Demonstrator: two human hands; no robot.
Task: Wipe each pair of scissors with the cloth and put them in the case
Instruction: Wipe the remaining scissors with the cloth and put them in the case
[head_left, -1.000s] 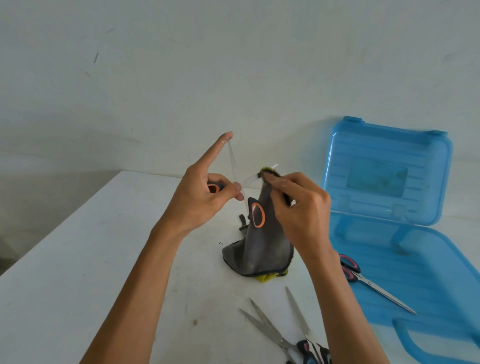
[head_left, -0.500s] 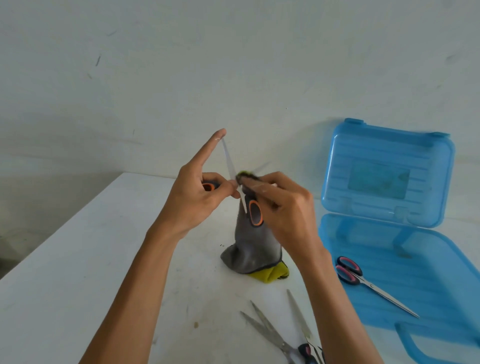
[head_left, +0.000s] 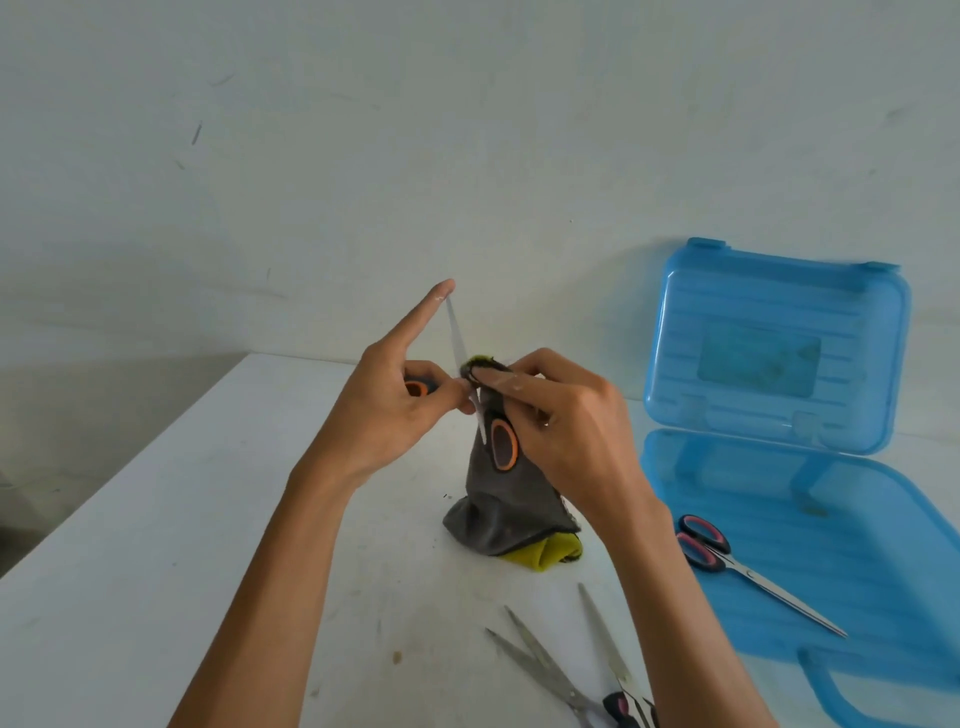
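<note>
Orange-handled scissors (head_left: 470, 387) are up above the table (head_left: 171, 519) middle, blade rising steeply from the left hand (head_left: 387, 410), which pinches the handle, forefinger straight. Right hand (head_left: 558, 421) pinches the cloth (head_left: 506, 499) at the pivot, so I reckon the wipe runs upward.

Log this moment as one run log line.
left hand: holds orange-handled scissors open | right hand: wipes blade with grey-yellow cloth | blue plastic case: open

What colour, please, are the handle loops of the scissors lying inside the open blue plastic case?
Pink-red with black trim on the steel-bladed scissors, clearest in the head view.
</note>
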